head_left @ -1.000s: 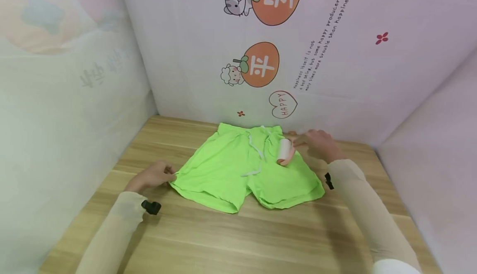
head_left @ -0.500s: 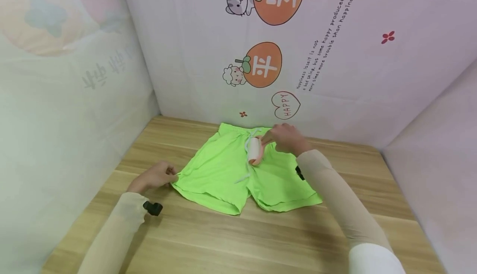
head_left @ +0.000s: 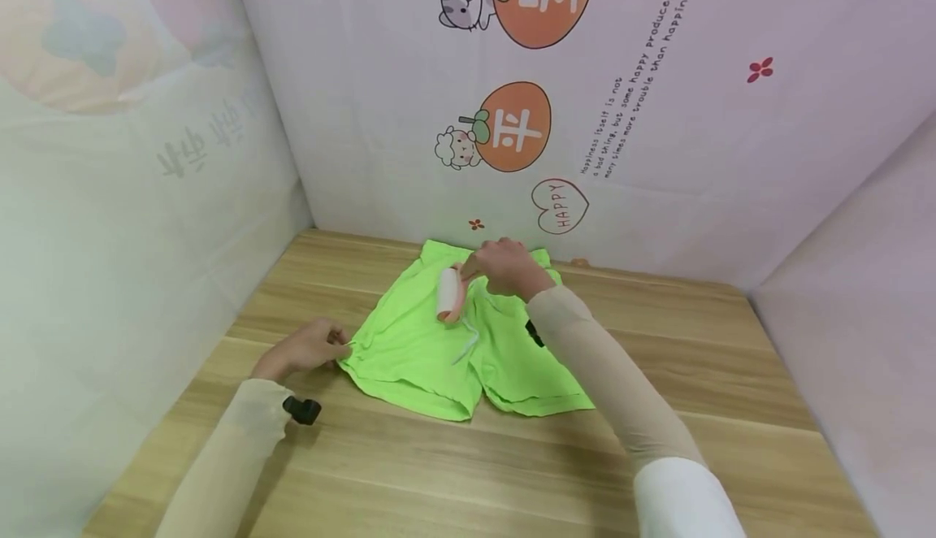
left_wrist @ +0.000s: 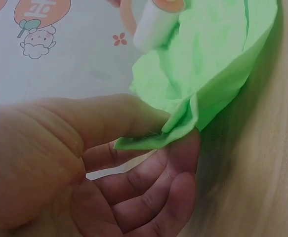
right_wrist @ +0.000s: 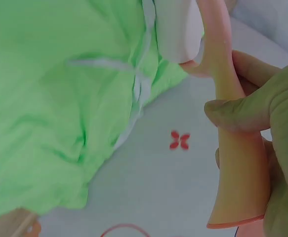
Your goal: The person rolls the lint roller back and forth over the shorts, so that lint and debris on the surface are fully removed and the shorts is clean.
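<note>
Bright green shorts with a white drawstring lie spread on the wooden table, waistband toward the back wall. At the left leg's outer hem, my left hand pinches the fabric between thumb and fingers; the left wrist view shows the folded hem in that grip. My right hand holds a lint roller by its pink handle, thumb along the handle. The white roll of the lint roller sits on the upper left part of the shorts. My right forearm covers part of the right leg.
A patterned cloth wall rises right behind the shorts, with more cloth walls at the left and right. The wooden table extends in front and to both sides.
My right hand has moved the lint roller leftward across the shorts, from the right leg to the upper left part. The drawstring has shifted left. My left hand keeps its pinch at the hem.
</note>
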Demonstrator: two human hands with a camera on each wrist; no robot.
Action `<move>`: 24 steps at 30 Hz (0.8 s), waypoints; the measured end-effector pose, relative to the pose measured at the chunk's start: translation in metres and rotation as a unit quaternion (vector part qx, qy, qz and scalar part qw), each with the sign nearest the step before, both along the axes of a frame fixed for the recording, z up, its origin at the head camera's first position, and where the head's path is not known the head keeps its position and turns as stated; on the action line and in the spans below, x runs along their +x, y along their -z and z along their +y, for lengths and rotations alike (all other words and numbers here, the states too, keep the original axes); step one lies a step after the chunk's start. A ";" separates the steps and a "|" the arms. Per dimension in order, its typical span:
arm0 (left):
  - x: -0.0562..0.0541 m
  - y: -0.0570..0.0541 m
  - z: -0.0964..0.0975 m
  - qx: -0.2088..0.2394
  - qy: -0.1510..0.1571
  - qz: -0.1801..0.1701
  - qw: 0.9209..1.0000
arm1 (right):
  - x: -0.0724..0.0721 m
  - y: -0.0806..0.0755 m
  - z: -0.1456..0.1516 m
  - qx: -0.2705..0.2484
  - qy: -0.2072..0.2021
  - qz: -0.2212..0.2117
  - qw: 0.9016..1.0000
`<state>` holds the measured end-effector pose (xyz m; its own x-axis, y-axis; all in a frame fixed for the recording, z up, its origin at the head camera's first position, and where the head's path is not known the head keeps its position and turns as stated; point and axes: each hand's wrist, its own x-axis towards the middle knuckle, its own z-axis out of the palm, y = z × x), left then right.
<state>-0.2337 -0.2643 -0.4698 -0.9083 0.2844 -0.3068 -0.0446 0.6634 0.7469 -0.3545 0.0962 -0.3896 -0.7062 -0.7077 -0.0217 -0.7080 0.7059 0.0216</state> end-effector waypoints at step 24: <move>-0.003 0.005 0.001 0.009 -0.001 0.006 1.000 | 0.020 0.019 -0.083 -0.006 -0.026 -0.011 1.000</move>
<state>-0.2365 -0.2636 -0.4746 -0.9122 0.2882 -0.2912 -0.0367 0.6505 0.7586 -0.3349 0.0133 -0.4082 -0.6684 -0.7433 -0.0275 -0.7435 0.6687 -0.0030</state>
